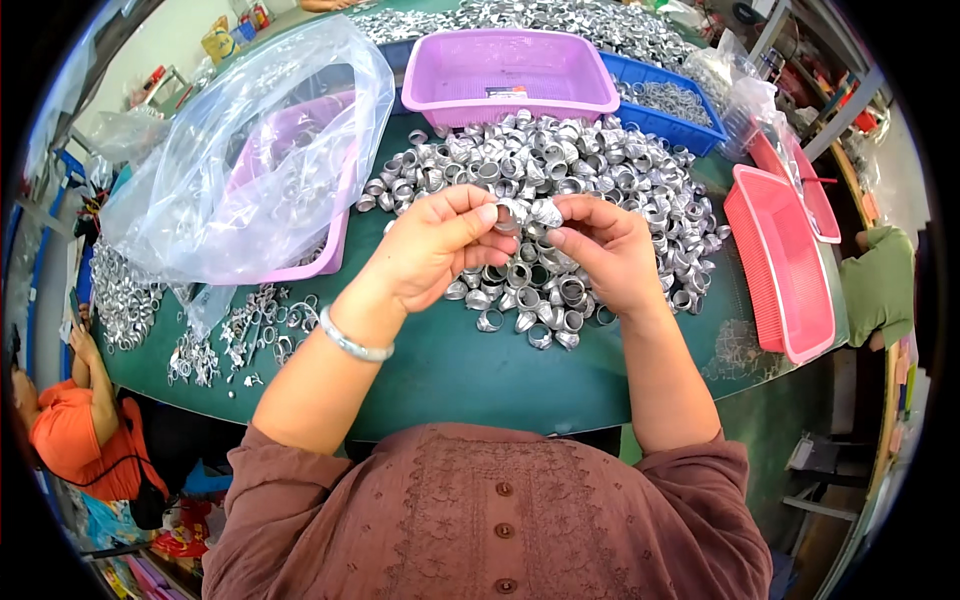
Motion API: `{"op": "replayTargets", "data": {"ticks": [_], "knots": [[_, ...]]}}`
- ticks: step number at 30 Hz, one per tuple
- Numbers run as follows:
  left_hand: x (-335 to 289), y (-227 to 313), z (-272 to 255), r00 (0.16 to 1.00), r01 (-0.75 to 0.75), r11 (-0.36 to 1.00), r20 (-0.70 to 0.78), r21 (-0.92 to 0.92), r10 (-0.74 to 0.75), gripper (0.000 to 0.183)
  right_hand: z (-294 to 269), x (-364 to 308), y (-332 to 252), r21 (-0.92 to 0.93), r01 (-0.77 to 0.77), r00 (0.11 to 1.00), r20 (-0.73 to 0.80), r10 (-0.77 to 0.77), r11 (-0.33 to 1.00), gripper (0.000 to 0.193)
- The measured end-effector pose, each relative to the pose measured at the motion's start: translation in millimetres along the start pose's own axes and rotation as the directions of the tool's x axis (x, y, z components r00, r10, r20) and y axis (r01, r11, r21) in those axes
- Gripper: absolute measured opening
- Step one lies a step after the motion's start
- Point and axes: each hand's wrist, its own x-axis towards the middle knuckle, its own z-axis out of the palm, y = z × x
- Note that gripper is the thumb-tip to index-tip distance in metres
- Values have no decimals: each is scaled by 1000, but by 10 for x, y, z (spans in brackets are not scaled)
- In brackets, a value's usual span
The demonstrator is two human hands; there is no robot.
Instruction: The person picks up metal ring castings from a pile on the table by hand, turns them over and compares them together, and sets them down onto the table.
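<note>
Between thumb and fingers, my left hand (450, 235) pinches a silver-coloured metal ring (507, 215). Close beside it, my right hand (610, 250) grips another silver ring (544, 214) with a broad, patterned face. The two rings are side by side; whether they touch I cannot tell. Both hands are above the near part of a large heap of similar rings (640, 180) on the green table (480, 390). A pale bangle (352, 340) circles my left wrist.
Behind the heap stands a purple basket (510, 110), with a blue tray (700, 115) of small rings beside it. Clear plastic (250, 170) covers another purple basket (335, 245) at left. Pink baskets (775, 260) stand at right. Small metal pieces (195, 360) lie front left. People are at both sides.
</note>
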Motion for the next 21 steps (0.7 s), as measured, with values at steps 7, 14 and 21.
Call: {"op": "replayTargets", "data": {"ticks": [7,14,21], "knots": [[-201,-145,2,1000,3,974,-12,-227,-6,14,99,-73,17,-170,250,967,96,-237,953,12],[-232,-269,-73,998,-15,955,-59,-295,-3,12,225,-137,24,-387,376,927,155,-343,842,22],[-246,-362,-119,996,-34,953,-94,-301,5,14,246,-147,67,-394,317,948,165,-273,862,38]]}}
